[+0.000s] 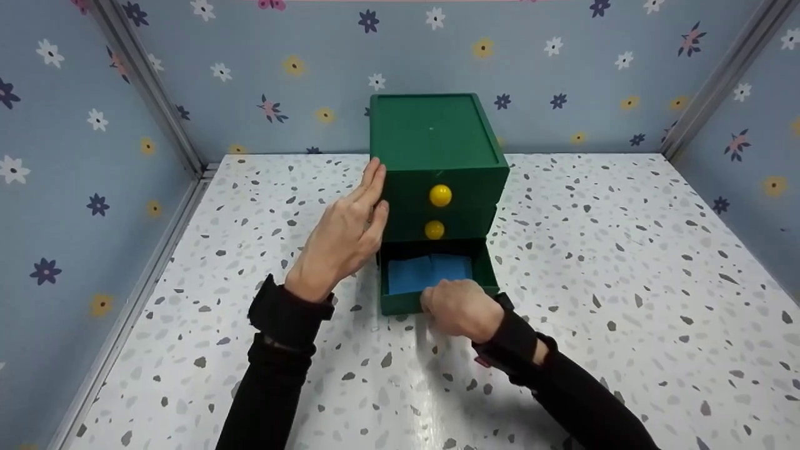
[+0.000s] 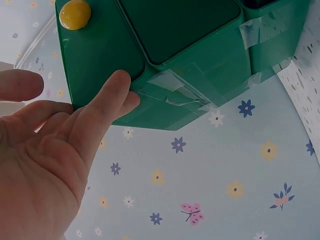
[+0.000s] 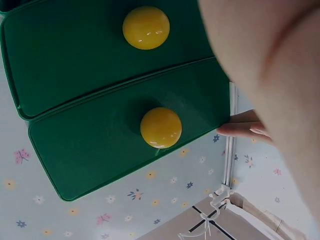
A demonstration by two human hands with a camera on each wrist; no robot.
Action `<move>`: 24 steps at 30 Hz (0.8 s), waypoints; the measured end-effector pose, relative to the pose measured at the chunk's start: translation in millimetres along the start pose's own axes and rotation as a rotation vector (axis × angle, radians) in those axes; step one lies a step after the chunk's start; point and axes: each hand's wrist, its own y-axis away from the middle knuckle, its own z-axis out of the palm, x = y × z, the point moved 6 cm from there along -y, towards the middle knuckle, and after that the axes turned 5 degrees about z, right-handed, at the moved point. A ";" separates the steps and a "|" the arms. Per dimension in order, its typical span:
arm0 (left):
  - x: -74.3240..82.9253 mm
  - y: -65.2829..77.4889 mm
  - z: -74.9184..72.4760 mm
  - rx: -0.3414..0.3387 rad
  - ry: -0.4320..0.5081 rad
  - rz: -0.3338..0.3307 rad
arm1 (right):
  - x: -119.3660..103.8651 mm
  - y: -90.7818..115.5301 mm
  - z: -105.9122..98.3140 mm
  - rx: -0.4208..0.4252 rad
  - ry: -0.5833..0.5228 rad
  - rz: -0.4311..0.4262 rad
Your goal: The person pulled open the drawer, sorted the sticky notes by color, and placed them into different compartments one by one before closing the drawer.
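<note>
A green cabinet (image 1: pixel 437 131) of three stacked drawers stands on the speckled table, yellow knobs (image 1: pixel 440 195) on its upper two fronts. Its bottom drawer (image 1: pixel 400 304) is pulled out, with flat blue pieces (image 1: pixel 409 275) lying inside. My left hand (image 1: pixel 344 234) rests with straight fingers against the cabinet's left side, near the top front corner. Curled at the middle of the bottom drawer's front, my right hand (image 1: pixel 462 307) grips where the knob sits; the knob itself is hidden behind the fingers.
Clear tape (image 2: pixel 175 90) runs along the cabinet's side. Blue flowered walls (image 1: pixel 431 56) enclose the speckled white table (image 1: pixel 594 250) at the back and both sides. Metal strips (image 1: pixel 150 87) line the wall corners.
</note>
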 end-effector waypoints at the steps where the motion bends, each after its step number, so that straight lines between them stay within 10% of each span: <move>1: 0.2 -0.1 0.0 0.000 0.003 0.001 | 0.6 -1.3 0.1 0.005 0.010 -0.001; 24: -0.2 -1.2 3.6 0.007 -0.035 0.001 | 38.3 -64.9 27.5 0.122 0.113 0.032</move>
